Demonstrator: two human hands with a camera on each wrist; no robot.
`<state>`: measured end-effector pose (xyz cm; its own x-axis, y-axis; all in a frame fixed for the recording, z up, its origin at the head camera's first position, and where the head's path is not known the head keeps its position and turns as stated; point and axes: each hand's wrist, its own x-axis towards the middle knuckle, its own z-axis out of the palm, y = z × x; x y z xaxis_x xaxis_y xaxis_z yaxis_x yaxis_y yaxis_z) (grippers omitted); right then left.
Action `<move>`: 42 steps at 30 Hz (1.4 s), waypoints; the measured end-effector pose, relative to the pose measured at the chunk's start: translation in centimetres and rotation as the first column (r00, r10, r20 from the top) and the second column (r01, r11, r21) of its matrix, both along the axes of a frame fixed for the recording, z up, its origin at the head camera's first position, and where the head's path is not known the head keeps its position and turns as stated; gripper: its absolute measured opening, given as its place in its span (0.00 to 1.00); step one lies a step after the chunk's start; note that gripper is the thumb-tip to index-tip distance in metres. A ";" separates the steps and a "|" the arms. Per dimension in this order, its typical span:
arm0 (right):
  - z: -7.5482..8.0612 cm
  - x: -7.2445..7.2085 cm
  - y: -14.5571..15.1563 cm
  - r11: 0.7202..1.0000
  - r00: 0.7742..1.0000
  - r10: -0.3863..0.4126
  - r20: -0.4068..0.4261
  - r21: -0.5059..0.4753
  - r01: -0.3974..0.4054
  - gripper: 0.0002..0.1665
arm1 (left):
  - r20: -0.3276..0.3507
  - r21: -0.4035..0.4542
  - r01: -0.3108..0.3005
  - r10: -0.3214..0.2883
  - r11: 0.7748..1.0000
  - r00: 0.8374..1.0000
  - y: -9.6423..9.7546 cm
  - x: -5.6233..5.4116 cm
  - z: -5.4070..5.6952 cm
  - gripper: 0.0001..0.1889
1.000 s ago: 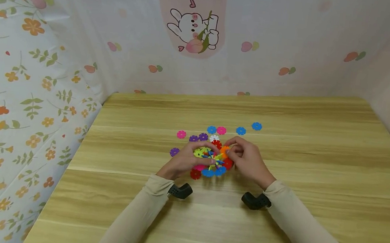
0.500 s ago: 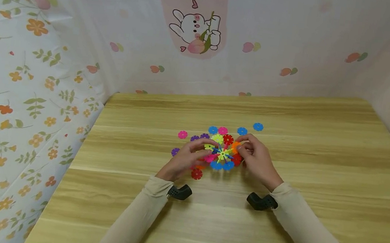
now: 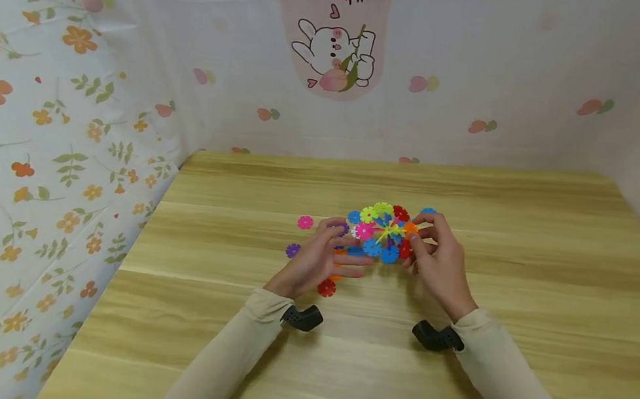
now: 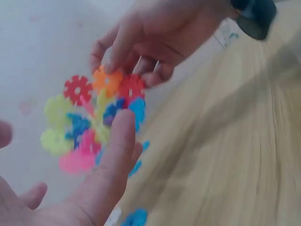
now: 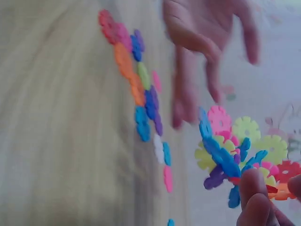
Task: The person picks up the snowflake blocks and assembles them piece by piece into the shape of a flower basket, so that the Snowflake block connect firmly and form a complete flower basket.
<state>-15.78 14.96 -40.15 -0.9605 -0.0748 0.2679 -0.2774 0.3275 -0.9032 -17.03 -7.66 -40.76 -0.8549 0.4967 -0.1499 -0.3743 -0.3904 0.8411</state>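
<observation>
My right hand (image 3: 442, 261) pinches the orange disc (image 4: 106, 81) on the edge of a flower-like cluster (image 3: 389, 229) of interlocking plastic snowflake discs. The cluster is ringed with red, blue, pink and yellow-green discs around a spiky centre, and it is held up off the table. My left hand (image 3: 313, 263) is beside it on the left, fingers extended and spread, palm turned toward the cluster. In the right wrist view the left fingers (image 5: 186, 89) are apart from the cluster, blurred. Loose discs lie beneath and around the left hand, partly hidden by it.
On the wooden table (image 3: 220, 241) lie a pink disc (image 3: 305, 222), a purple disc (image 3: 293, 250) and a red disc (image 3: 326, 287). Several more discs form a scattered line in the right wrist view, among them a white disc (image 5: 159, 149). A patterned cloth (image 3: 243, 39) hangs behind.
The cluster has been lifted and moved right and away in the right hand. My left hand has come off it, its fingers opening out.
</observation>
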 end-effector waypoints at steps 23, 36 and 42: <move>-1.5 1.5 -1.1 0.806 0.650 0.468 -0.598 0.591 -0.036 0.20 | -0.291 -0.210 -0.100 0.035 0.973 0.956 0.3 -0.4 0.5 0.19; -1.2 -0.1 0.0 0.889 0.757 0.384 -0.528 0.432 -0.150 0.06 | -0.397 -0.259 -0.200 0.085 0.945 0.914 -0.8 0.5 0.7 0.18; -1.4 -2.7 1.4 0.885 0.889 0.276 -0.366 0.458 -0.086 0.02 | -0.385 -0.253 -0.195 0.086 0.947 0.919 -0.6 0.7 0.7 0.19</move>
